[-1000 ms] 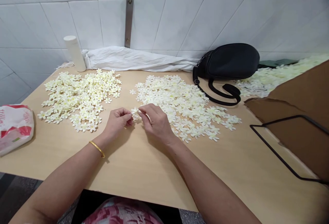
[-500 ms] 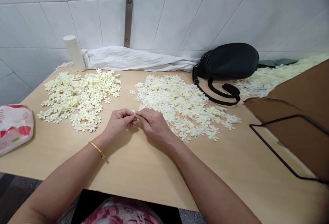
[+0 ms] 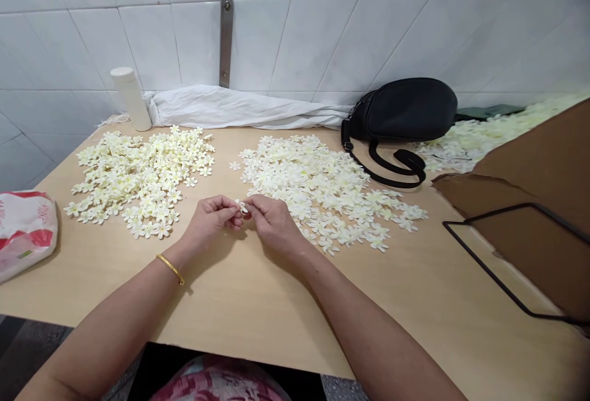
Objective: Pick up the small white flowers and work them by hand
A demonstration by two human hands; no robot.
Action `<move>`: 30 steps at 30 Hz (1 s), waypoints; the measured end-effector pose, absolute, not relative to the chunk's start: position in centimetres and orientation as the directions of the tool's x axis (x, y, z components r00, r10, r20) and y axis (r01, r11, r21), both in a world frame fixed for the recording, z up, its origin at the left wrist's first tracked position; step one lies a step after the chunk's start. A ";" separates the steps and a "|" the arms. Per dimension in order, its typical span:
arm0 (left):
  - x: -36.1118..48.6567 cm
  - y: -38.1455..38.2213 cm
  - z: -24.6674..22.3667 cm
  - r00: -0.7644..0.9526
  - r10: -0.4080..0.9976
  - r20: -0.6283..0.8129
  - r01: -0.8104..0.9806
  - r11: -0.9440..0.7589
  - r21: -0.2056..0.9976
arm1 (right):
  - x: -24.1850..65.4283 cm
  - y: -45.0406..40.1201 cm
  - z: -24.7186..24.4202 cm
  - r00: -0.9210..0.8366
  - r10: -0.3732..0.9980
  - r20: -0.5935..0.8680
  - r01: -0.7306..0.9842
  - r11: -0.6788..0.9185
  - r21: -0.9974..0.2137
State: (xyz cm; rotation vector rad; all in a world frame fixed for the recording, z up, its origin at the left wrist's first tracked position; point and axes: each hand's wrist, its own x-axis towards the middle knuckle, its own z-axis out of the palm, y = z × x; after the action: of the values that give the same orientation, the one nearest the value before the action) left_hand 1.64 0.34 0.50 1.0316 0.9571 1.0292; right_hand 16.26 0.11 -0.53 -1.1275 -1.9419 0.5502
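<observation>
A small white flower (image 3: 241,206) is held up just above the table, between both hands. My left hand (image 3: 209,220) pinches it from the left between thumb and forefinger, the other fingers curled beneath. From the right, the closed fingertips of my right hand (image 3: 271,220) meet at the same flower; the exact grip there is partly hidden. Beyond my left hand spreads a pile of cream-white flowers with yellow centres (image 3: 147,174). A second, whiter pile of flowers (image 3: 313,183) lies behind and beside my right hand.
A white bottle (image 3: 131,100) and white cloth (image 3: 230,106) line the tiled wall. Behind the right pile sits a black bag (image 3: 410,109) with its strap. Brown cardboard (image 3: 530,204) and a black wire frame (image 3: 488,272) occupy the right side, a red-white plastic packet (image 3: 27,232) the left edge.
The flower between my fingertips has turned, so its petals now show more plainly. Both hands stay in nearly the same place, with the fingertips slightly farther apart. The view has shifted slightly.
</observation>
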 end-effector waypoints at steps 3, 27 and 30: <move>1.6 0.4 0.5 0.233 0.963 -0.135 -0.228 0.189 0.955 | 16.2 0.1 -0.4 -0.220 0.897 0.385 0.487 0.442 -0.753; 1.7 0.6 -0.1 0.193 0.970 -0.146 -0.198 0.184 0.963 | 15.8 0.4 -1.7 -0.377 0.724 0.578 0.761 0.598 -0.252; 1.8 0.6 -0.3 0.211 0.966 -0.152 -0.201 0.195 0.960 | 15.7 0.4 -1.8 -0.395 0.709 0.584 0.764 0.606 -0.219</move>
State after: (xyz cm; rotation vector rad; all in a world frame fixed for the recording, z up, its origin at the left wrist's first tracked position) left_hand 1.76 0.57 -0.26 1.0077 0.9863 1.0386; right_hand 15.68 0.43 -1.75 -1.1563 -2.1843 -0.1105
